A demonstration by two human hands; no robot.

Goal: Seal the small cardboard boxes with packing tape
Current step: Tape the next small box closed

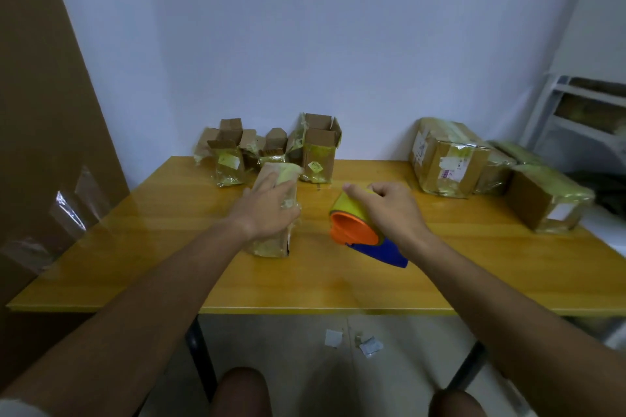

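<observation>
Cardboard, tall and brown, leans at the far left beside the table [440, 281], with a strip of clear film stuck to its face. On the table's back edge, left of centre, stands a cluster of open small boxes [271, 149], flaps up and ragged with old yellowish tape.

Nearer the middle lies the box in hand [271, 240], a small carton on its side, already wrapped in glossy tape. The left hand [267, 210] lies flat over its top, fingers straight and spread, pressing it down to the table. Just beside it, apart from the box, the right hand [389, 210] curls over the tape dispenser [359, 227], fingers round the yellowish roll on its orange hub, the blue handle pointing back toward the near edge.

At the back right corner sit the larger taped boxes [447, 162], closed, well apart from the work.

The small carton looks light and thin-walled: it would likely slide on the glossy table and dent under a hard squeeze, so a flat palm on top or a hold across its stiffer edges suits it best. Its taped skin is probably slick.
</observation>
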